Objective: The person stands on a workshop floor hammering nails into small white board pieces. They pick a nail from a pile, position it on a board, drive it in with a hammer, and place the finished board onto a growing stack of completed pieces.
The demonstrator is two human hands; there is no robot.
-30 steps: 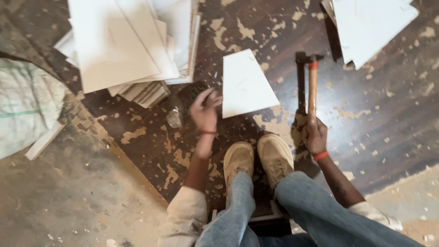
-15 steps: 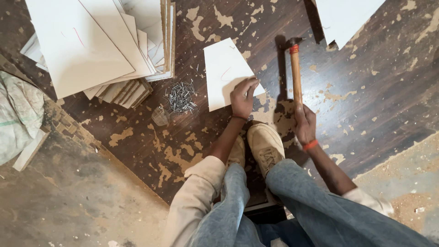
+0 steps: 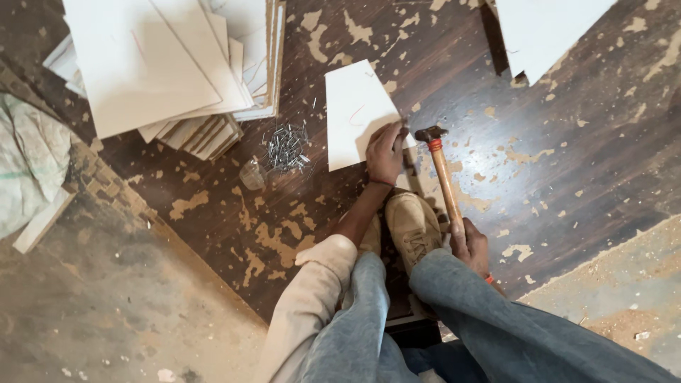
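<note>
I see a dark wooden floor [image 3: 567, 177] flecked with pale chips, with bare gritty ground along its lower-left edge. A stack of white boards [image 3: 170, 64] lies fanned at the upper left, and another white sheet [image 3: 546, 28] juts in at the top right. A pale woven sack [image 3: 32, 149] slumps at the far left. It is the largest container here, and I cannot tell what is in it.

The work centres on a white trapezoid panel [image 3: 355, 106] lying flat on the floor, just ahead of the tan shoes [image 3: 411, 223]. I judge the step in hand to be setting up a hammer blow at the panel's lower-right corner. The left hand [image 3: 385, 152] rests on that corner with its fingers curled down and pinched close. It may be steadying a nail, but none shows under the fingers.

The right hand [image 3: 469, 245] is wrapped tight around the low end of a wooden-handled hammer [image 3: 443, 181]. The hammer's head sits just beside the left fingertips. From here, a strike would call for a short, well-aimed swing with those fingers kept clear of the head.

A loose heap of nails [image 3: 286, 147] lies on the floor to the left of the panel. Just beside the heap sits a small clear cup [image 3: 252, 174], and I cannot make out its contents.
</note>
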